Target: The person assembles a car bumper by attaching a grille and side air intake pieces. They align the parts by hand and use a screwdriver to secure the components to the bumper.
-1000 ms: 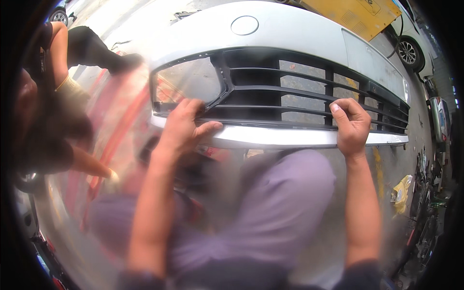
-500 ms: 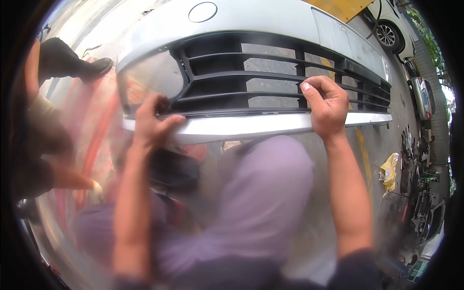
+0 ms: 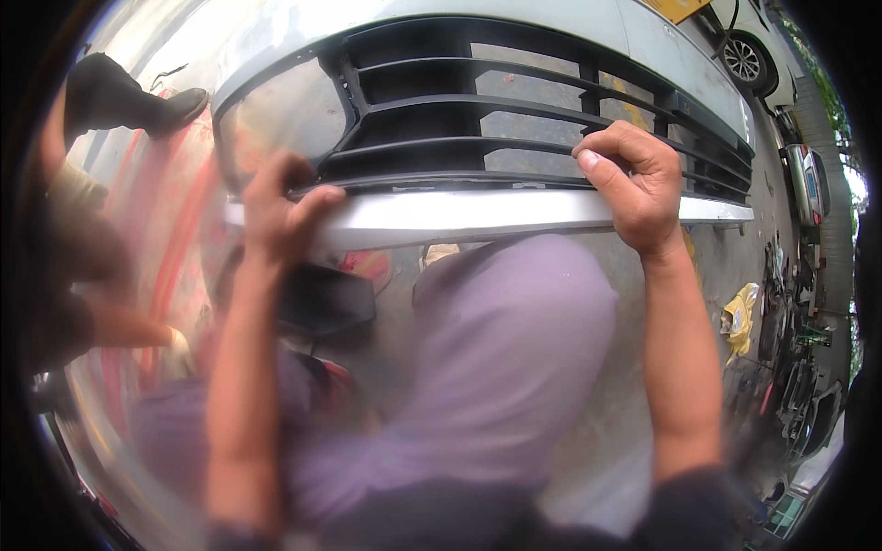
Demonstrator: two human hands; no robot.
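Head view: bumper (image 3: pixel 694 73) lies across, just beyond the person's knee (image 3: pixel 524 321). Grille (image 3: pixel 418 81) sits inside it; judged in place. Strip (image 3: pixel 459 213) runs along its lower edge, near end to far end. Opening (image 3: pixel 285 112) at left end: floor shows through, no insert seen. Whether the grille-strip seam is fastened: cannot tell.

Left hand (image 3: pixel 280 207): fingers bent over the edge, thumb out along the strip; blurred, firmness of hold unclear. Right hand (image 3: pixel 638 184): fingers curled, thumb near forefinger, over strip and lower bars; whether it grips anything, cannot tell.

Floor (image 3: pixel 588 427): grey, red-painted at left. Co-worker's boot (image 3: pixel 138 101) upper left. Right: yellow bag (image 3: pixel 740 317), parts heap (image 3: pixel 799 340), white car (image 3: pixel 779 41)
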